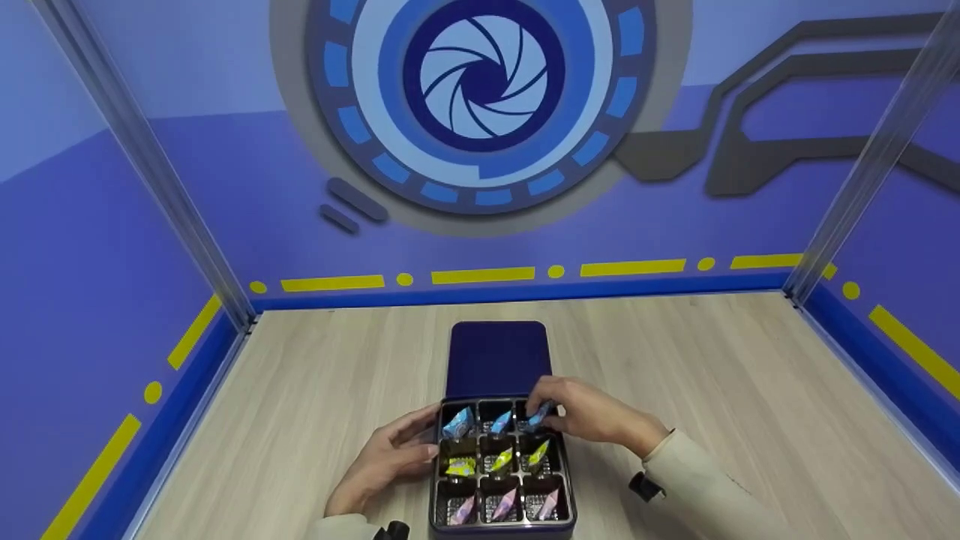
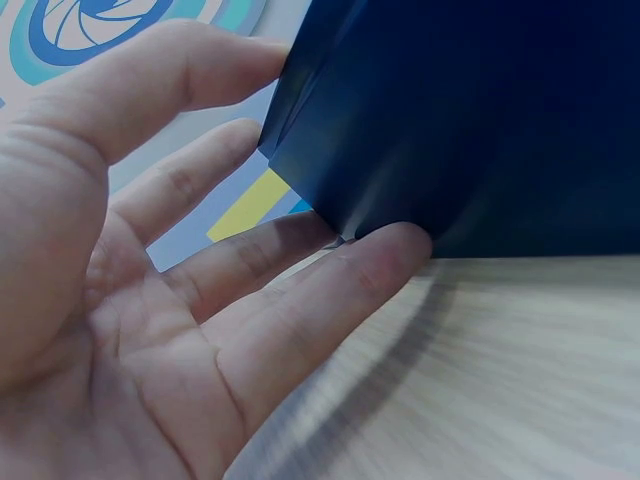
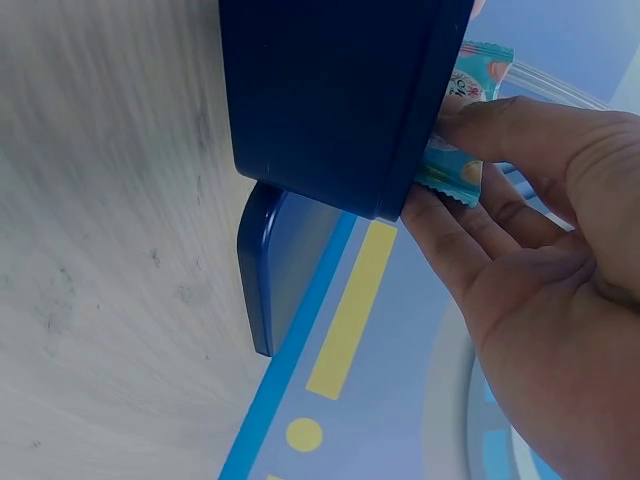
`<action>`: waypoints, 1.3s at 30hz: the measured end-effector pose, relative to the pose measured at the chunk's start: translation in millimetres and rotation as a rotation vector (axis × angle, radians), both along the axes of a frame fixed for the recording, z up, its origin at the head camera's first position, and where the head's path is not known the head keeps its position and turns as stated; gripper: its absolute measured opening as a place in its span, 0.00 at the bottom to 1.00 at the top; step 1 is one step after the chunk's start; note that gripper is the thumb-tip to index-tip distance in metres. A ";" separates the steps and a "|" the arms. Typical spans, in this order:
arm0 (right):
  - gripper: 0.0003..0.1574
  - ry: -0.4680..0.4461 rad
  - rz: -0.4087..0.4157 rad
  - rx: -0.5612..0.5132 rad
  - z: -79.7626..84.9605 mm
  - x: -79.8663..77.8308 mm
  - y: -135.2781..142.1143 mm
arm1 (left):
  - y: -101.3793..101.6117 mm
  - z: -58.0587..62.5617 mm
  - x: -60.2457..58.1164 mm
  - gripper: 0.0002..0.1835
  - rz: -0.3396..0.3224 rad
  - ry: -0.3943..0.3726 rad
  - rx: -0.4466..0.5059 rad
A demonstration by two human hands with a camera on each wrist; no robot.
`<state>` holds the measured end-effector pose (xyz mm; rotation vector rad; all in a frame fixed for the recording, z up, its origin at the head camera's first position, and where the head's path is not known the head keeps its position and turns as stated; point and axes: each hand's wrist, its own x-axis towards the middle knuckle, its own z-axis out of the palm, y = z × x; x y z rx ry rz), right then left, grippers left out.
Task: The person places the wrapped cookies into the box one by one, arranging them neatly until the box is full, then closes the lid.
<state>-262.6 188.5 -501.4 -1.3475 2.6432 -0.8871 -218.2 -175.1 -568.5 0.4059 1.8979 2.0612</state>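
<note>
A dark blue tin [image 1: 501, 531] with a black divided tray of square compartments stands on the table. In the head view its far row holds blue-wrapped candies, its middle row yellow ones and its near row pink ones. My right hand [image 1: 592, 411] pinches a blue-wrapped candy [image 3: 462, 135] between thumb and fingers at the far right compartment. Part of that candy is hidden behind the thumb. Against the tin's left side, my left hand [image 1: 390, 454] rests its fingertips, fingers spread and gently bent; the left wrist view shows them at the tin's wall [image 2: 480, 130].
Behind the tin lies its dark blue lid [image 1: 499, 358]. The wooden table [image 1: 337, 360] reaches back to a printed blue wall panel [image 1: 480, 247]. Similar panels and metal posts [image 1: 161, 165] bound the left and right sides.
</note>
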 end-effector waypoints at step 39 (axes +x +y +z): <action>0.11 -0.042 -0.027 -0.039 -3.6 2.1 0.2 | 0.9 -1.4 0.8 0.38 0.006 0.010 0.002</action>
